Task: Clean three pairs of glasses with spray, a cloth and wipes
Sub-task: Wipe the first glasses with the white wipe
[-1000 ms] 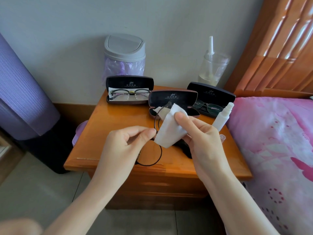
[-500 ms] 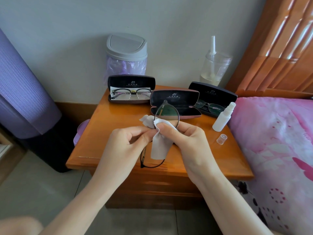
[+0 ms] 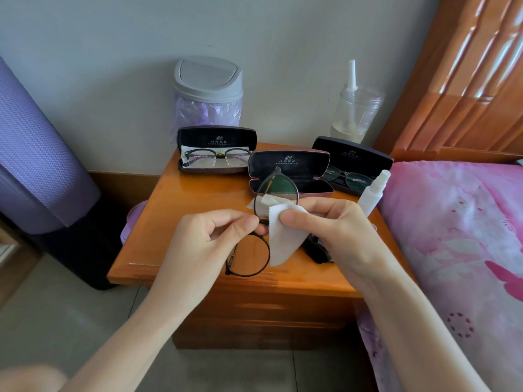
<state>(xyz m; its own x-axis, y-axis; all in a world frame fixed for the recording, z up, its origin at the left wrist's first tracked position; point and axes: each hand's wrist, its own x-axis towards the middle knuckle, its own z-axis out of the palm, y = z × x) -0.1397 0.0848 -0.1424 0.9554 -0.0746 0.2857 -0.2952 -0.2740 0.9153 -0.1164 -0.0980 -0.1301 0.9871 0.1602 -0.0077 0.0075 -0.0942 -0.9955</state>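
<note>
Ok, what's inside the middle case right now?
The middle case shows only dark lining, no glasses in it. The glasses and cloth held in front hide its front left part.

I see round black thin-rimmed glasses (image 3: 276, 190) held on end, a white cloth (image 3: 283, 239) draped over the upper lens's lower rim. A dark-framed pair (image 3: 216, 158) and a second pair (image 3: 348, 178) lie in open black cases (image 3: 216, 135) behind; a white spray bottle (image 3: 372, 193) stands upright nearby.

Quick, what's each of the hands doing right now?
Left hand: closed, pinching the glasses near the bridge.
Right hand: closed, holding the cloth against the glasses.
</note>
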